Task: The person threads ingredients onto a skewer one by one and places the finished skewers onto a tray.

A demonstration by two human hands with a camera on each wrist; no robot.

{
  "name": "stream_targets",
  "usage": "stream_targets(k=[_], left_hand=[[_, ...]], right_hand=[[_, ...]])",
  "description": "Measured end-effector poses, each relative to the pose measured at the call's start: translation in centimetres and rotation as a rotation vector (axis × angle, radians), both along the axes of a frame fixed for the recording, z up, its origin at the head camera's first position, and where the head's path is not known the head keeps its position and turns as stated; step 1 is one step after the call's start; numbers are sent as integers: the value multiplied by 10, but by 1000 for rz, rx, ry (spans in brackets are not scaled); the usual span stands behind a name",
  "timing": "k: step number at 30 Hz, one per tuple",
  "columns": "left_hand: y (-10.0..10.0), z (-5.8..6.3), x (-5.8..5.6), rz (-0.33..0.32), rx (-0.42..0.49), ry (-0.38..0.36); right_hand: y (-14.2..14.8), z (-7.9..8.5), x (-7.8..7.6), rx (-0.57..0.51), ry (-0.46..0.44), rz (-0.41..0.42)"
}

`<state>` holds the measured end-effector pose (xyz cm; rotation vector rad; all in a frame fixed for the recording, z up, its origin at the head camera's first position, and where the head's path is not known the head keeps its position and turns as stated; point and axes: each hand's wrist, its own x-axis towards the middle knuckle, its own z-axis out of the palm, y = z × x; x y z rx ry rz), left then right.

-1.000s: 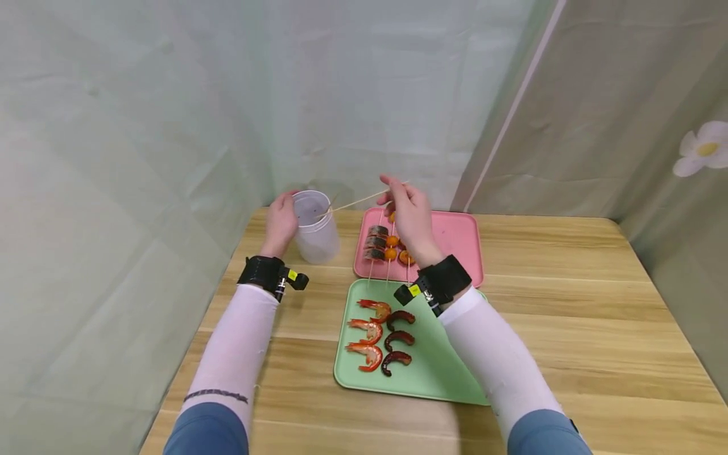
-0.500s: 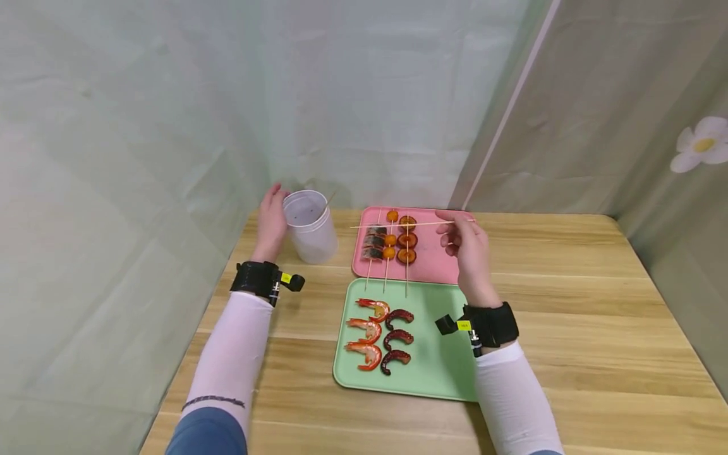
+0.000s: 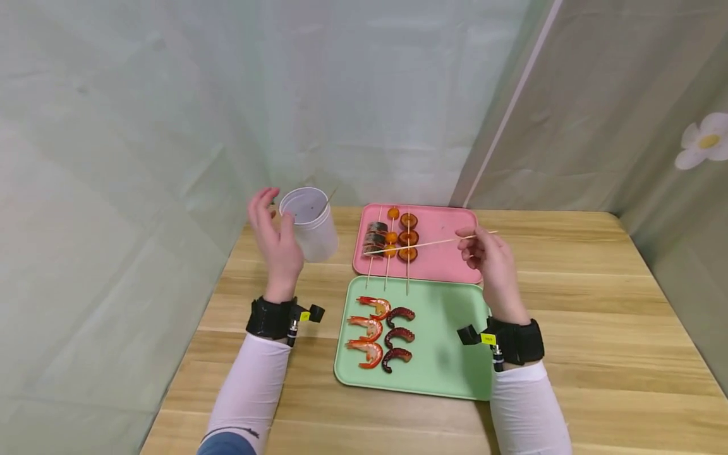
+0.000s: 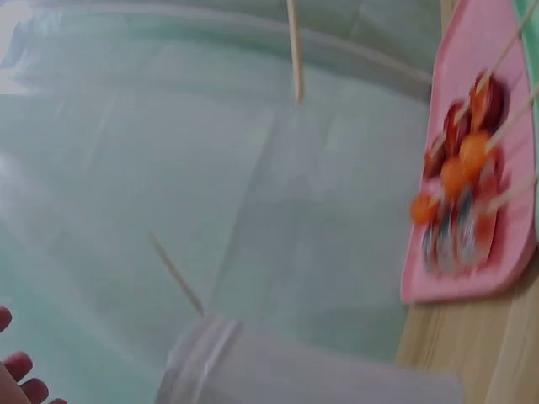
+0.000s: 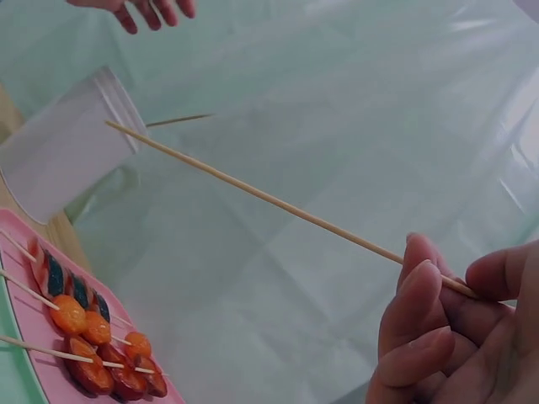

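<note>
My right hand (image 3: 495, 272) pinches a thin wooden skewer (image 5: 253, 192) near one end, thumb against fingers. The bare stick points left above the pink tray (image 3: 446, 256). My left hand (image 3: 277, 246), fingers loosely spread and holding nothing, is raised beside a translucent white plastic tub (image 3: 318, 241). Another skewer (image 3: 327, 201) leans out of the tub. Three loaded skewers lie on the pink tray: dark-skinned fish pieces (image 3: 375, 239), orange balls (image 3: 391, 238) and round brown slices (image 3: 408, 237). In the left wrist view, only some fingertips (image 4: 17, 364) show.
In front of the pink tray lies a green tray (image 3: 443, 370). It carries three shrimp (image 3: 370, 330) and three dark red, curled tentacle-like pieces (image 3: 400, 336). Pale curtains (image 3: 364, 107) stand behind the wooden table (image 3: 591, 303).
My right hand has drawn the skewer out of the tub and carried it right, toward me. My left hand has come off the tub's side and moved slightly nearer to me.
</note>
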<state>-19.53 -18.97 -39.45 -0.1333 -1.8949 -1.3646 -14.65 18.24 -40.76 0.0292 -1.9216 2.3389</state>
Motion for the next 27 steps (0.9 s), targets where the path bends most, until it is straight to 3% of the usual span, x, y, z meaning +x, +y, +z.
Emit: stream_targets(k=[4,7,11,14,17,22,27], left_hand=[[22,-6,18,-78,-55,87],[36,-13,30,-218,-116,69],[50,-23,37,-460,-245,-88],[55,-31,39,-574,-358,-227],[58,-36,39,-625,-443,-315],[58,-39,40,-721,-494,-382],[58,-41,41,-736,-514,-409]], right_hand=[[-1,3,3,13,11,33],[-3,5,6,51,20,75],[-7,8,10,110,34,133],[-9,9,11,125,37,168],[-11,9,12,125,38,187],[-13,9,12,126,47,206],[-14,9,12,137,45,229]])
